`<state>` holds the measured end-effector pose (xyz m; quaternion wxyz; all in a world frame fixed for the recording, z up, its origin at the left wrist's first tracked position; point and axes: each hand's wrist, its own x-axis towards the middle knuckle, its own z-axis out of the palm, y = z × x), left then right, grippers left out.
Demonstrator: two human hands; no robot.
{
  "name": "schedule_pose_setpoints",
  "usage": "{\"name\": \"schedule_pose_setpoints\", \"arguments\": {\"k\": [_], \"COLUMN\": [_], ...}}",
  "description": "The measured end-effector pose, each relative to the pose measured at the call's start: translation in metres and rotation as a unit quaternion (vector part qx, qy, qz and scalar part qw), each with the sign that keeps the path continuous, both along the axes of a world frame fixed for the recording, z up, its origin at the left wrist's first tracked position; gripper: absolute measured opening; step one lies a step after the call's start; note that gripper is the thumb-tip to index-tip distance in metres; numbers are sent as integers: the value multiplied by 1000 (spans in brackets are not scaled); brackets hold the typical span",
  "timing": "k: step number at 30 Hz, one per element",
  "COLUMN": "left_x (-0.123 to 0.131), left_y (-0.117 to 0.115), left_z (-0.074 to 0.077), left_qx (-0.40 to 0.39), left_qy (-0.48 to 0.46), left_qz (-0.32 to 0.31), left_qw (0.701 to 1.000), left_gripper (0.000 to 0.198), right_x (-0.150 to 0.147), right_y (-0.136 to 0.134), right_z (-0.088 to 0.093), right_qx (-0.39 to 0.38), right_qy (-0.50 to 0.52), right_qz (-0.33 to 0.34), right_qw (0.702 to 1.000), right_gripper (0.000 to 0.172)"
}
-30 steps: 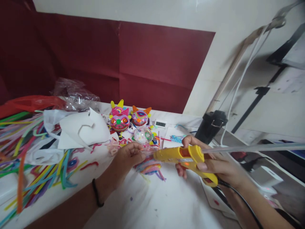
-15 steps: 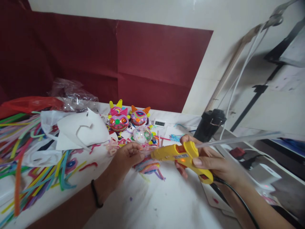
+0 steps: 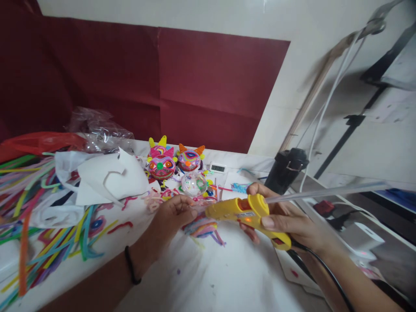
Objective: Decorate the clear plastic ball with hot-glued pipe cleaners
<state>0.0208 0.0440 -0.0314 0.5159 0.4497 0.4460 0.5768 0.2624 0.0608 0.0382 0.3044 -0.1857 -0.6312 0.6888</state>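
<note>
My right hand is wrapped round a yellow hot glue gun, whose orange light glows. A long clear glue stick juts from its back end, and a black cord trails from its grip. The nozzle points left at the fingertips of my left hand, which are pinched together. They hold a rounded craft piece with rainbow stripes and purple strands hanging from it. My left fingers and the gun's front hide part of that piece, and the nozzle's tip is hard to make out.
Finished animal-face ornaments stand at the back beside a clear plastic dome and a small digital clock. Coloured pipe cleaners and cut white paper heap at left. A black flask stands at right.
The glue gun has shifted very slightly left and its back end a little lower. My left hand and the striped piece stay practically where they were.
</note>
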Motion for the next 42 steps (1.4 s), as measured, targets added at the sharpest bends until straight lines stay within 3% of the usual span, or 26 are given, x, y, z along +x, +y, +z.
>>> {"name": "schedule_pose_setpoints", "arguments": {"k": [22, 42], "left_x": [1, 0], "left_y": [1, 0], "left_z": [-1, -8], "left_qx": [-6, -7], "left_qy": [6, 22], "left_qz": [31, 17], "left_qw": [999, 1000], "left_gripper": [24, 19], "right_x": [3, 5], "right_y": [-1, 3], "right_z": [-1, -1], "right_qx": [22, -10], "right_qy": [-6, -1], "right_qz": [-24, 33], "right_qw": [999, 999], "right_gripper": [44, 44]}}
